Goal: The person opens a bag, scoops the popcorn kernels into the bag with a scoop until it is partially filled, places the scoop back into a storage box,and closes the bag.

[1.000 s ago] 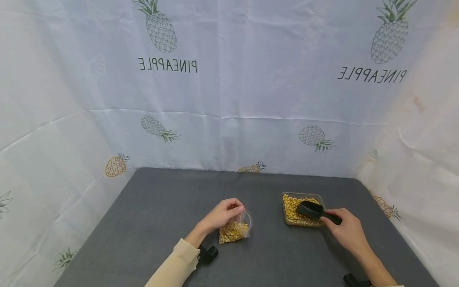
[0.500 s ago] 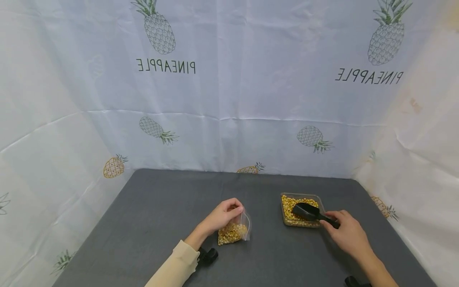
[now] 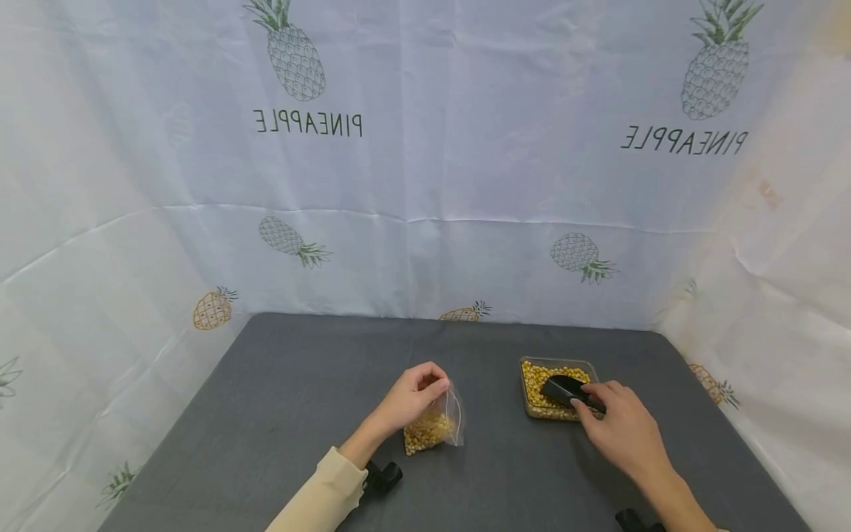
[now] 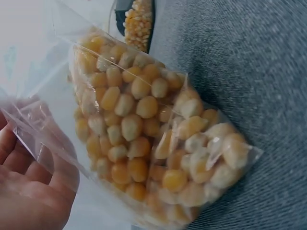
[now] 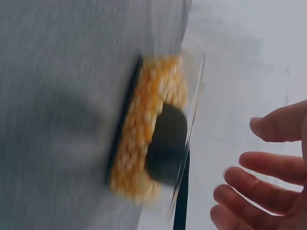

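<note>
Between thumb and fingers my left hand [image 3: 408, 395] pinches the mouth of a clear zip bag [image 3: 454, 425]. Corn kernels [image 4: 129, 124] fill its lower part, which rests at the dark tabletop. To the right, a glass container [image 3: 561, 360] holds more kernels [image 3: 535, 378]. A black scoop [image 3: 561, 388] lies in it, blade on the corn and handle over the near right rim. My right hand [image 3: 621, 425] is over that handle in the head view. In the right wrist view its fingers [image 5: 259, 191] are spread, with nothing between them, apart from the scoop's handle [image 5: 181, 206].
A dark grey cloth [image 3: 319, 384] covers the table. White curtains [image 3: 425, 162] with pineapple prints hang behind it and on both sides. Black wrist straps with cameras sit at my left wrist [image 3: 382, 476] and right wrist [image 3: 634, 521].
My right hand has let go of the handle's end and moved left along it toward the blade. The scoop has settled in the corn. The left hand has barely moved.
</note>
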`<state>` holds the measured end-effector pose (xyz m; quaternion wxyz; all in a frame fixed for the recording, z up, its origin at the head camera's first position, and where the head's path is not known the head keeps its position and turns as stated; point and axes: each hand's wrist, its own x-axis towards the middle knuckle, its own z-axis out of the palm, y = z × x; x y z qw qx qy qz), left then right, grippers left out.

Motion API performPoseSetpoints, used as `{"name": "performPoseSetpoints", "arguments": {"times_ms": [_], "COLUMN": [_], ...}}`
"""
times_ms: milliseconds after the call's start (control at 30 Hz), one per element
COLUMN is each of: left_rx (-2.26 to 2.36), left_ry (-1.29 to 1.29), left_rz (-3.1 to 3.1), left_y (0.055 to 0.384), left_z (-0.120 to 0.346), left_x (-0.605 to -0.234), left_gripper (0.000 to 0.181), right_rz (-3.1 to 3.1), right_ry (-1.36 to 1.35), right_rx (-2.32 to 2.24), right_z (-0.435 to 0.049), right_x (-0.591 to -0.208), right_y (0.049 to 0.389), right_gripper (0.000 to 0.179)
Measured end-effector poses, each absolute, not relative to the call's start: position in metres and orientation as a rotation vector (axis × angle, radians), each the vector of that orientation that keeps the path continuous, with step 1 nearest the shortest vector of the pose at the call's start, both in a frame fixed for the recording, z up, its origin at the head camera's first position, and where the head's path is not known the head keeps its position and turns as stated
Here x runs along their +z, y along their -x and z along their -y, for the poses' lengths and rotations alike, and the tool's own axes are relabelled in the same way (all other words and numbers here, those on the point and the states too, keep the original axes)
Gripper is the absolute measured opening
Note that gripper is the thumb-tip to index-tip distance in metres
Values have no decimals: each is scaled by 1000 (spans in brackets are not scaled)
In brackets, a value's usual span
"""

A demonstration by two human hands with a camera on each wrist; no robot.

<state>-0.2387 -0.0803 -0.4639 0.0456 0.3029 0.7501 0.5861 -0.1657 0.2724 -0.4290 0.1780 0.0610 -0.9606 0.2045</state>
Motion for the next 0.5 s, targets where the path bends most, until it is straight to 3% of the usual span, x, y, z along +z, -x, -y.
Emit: {"name": "performPoseSetpoints", "arguments": {"times_ms": [267,500], "left_rx": [1862,1934], "left_ry": [-939,-943], "left_rz": [-2353,-2380], "left_y": [235,211], "left_z": [82,80], "left_x": [-460,-423], "left_gripper": [15,11], "right_rz": [2690,2615], "right_ry": [-256,-361], "right_rx": [967,1289], "right_z": [-227,-194], "right_x": [-441,-450], "right_y": [164,160], "right_gripper": [31,35]}}
